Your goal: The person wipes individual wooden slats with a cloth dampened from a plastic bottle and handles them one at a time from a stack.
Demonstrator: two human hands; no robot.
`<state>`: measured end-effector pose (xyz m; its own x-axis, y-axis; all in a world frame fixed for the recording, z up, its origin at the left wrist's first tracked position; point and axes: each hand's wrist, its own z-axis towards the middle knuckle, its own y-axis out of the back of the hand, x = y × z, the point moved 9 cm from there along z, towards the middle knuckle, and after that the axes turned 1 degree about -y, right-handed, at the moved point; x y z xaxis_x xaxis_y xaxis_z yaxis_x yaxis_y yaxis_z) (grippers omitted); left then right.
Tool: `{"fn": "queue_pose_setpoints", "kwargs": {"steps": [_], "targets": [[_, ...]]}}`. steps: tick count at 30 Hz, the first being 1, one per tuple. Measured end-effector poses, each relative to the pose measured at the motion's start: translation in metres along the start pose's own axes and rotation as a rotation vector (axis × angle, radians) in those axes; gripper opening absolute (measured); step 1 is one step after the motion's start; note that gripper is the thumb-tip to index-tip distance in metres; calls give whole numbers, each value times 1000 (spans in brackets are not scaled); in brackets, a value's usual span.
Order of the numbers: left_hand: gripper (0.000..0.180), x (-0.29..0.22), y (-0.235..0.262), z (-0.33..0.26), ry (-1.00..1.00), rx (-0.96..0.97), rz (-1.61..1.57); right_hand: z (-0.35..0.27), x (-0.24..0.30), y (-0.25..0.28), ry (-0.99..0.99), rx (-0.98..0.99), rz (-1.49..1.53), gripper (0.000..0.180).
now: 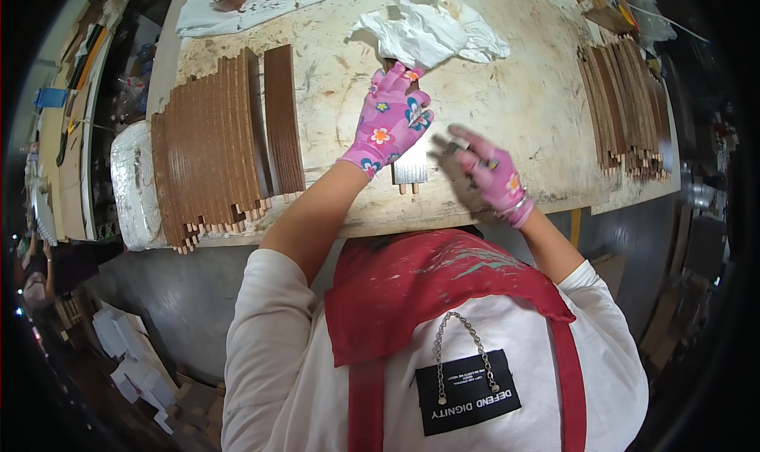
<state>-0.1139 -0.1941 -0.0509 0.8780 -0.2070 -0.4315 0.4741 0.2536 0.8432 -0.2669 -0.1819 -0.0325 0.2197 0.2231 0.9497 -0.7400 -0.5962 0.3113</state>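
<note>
Red apron fills the near view. Left hand, gloved, presses flat with fingers closed on a wooden slat at the table's near edge, touching a white rag. Right hand is blurred; its grip cannot be told. Slat stacks lie left and right.

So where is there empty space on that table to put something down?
Bare tabletop lies between the left stack of brown wooden slats and the crumpled white cloth. More lies between the blurred right hand and the right slat stack. The edges are crowded.
</note>
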Motion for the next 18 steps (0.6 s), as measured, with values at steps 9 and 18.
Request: {"fn": "queue_pose_setpoints", "kwargs": {"steps": [9,18], "targets": [[32,12,7,5,23,-33,-64,-7,-71,6,-441,-59,570,23],[82,-33,38,-72,356,-100,-80,65,-40,9,-254,172,339,25]]}}
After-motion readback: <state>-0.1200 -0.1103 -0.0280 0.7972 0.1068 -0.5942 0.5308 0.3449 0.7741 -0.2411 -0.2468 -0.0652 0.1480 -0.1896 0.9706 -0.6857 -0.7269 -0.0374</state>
